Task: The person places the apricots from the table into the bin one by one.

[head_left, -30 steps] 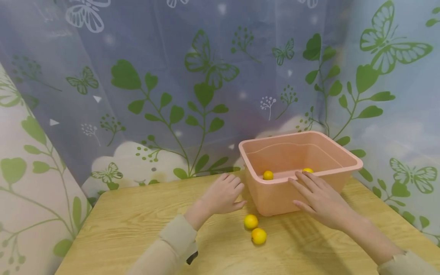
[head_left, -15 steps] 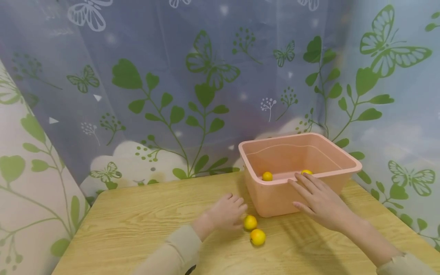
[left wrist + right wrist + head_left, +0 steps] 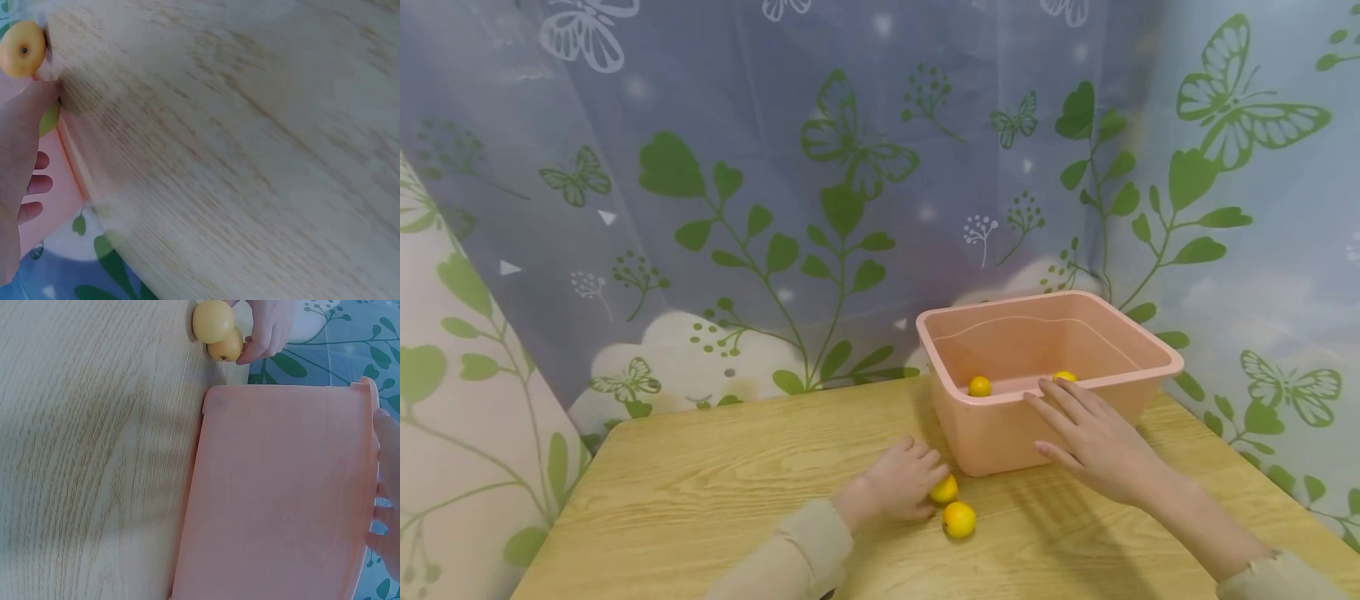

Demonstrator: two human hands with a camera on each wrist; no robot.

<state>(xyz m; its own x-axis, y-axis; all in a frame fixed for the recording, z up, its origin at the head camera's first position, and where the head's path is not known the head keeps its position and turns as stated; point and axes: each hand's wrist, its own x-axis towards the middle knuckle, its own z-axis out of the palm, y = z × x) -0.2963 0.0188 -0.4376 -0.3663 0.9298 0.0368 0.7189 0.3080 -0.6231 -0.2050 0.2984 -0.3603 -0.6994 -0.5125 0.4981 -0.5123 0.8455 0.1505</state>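
My left hand [image 3: 898,479] is low over the table, its fingers and thumb around a small round yellow fruit [image 3: 945,490] like a tangerine. In the left wrist view that fruit [image 3: 50,119] is partly hidden behind the thumb. A second such fruit [image 3: 959,520] with a dark dot lies right beside it, nearer to me. My right hand [image 3: 1093,442] rests with extended fingers on the near rim of a pink plastic basin [image 3: 1000,437]. Two more yellow fruits lie inside, one at the left [image 3: 979,386] and one [image 3: 1064,377] partly hidden behind the right fingertips.
The wooden table [image 3: 715,492] carries the basin at its back right. A curtain [image 3: 737,125] printed with leaves and butterflies hangs behind the table and along both sides.
My left hand has come down and toward me from beside the basin's left corner to the farther loose fruit, and its fingers now cover part of it. The right hand stays on the rim.
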